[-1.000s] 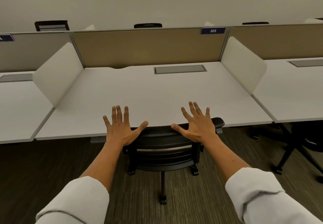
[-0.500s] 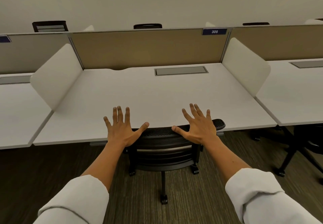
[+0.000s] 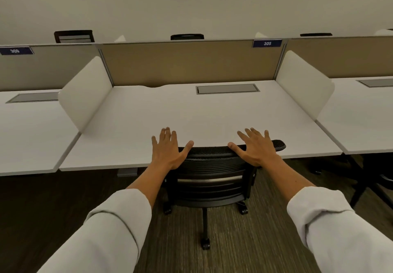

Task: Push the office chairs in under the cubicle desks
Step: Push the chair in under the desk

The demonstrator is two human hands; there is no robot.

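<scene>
Resting flat on the black office chair [image 3: 210, 179] backrest, the left hand [image 3: 168, 151] and right hand [image 3: 256, 150] have fingers spread, released. At 12 o'clock, the chair's seat sits under the white counter [image 3: 191, 113].

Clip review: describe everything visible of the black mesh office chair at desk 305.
The black mesh office chair faces away, upright, its seat tucked under the white cubicle desk. A perforated backrest top, ribbed back with a silver band, centre post and castor legs show. The left hand and right hand lie flat and open on its top edge.

Plain beige wall [image 3: 191, 2]; dark striped carpet [image 3: 244, 240].
</scene>
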